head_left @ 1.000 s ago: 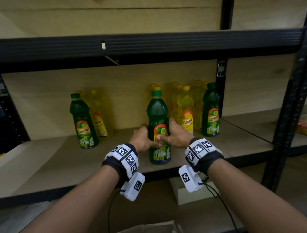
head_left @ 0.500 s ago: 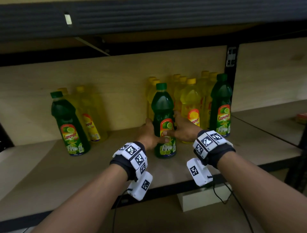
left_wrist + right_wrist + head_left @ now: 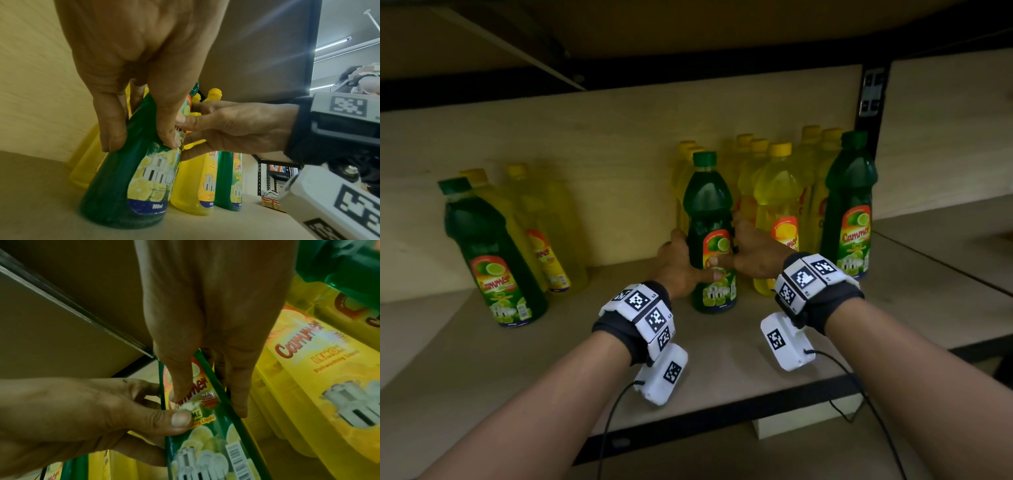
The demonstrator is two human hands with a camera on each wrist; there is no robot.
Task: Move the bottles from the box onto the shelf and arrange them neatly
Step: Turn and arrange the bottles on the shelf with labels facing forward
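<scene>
A pale wooden shelf [image 3: 722,363] in a black metal frame fills the head view, with a wood back panel behind it and the underside of the next board close overhead; the light is dim, and further racking shows off to the right in the left wrist view. On the board, near its middle, stands the green bottle [image 3: 709,236], upright with its label facing out, and both hands are on it: the left hand [image 3: 677,267] wraps its left side with fingers behind and thumb on the label, and the right hand [image 3: 755,251] grips the right side the same way, thumb on the front. Just to its right and behind stands a cluster of yellow bottles [image 3: 777,219], closed off by a second green bottle [image 3: 851,209] at the right end. Well apart to the left, a third green bottle [image 3: 489,253] stands in front of two more yellow ones [image 3: 548,240]. The step in hand looks like placing and squaring this bottle against the right group. The next move probably calls for sliding it close beside the front yellow bottle without knocking it, then letting go. The box is not in view.
</scene>
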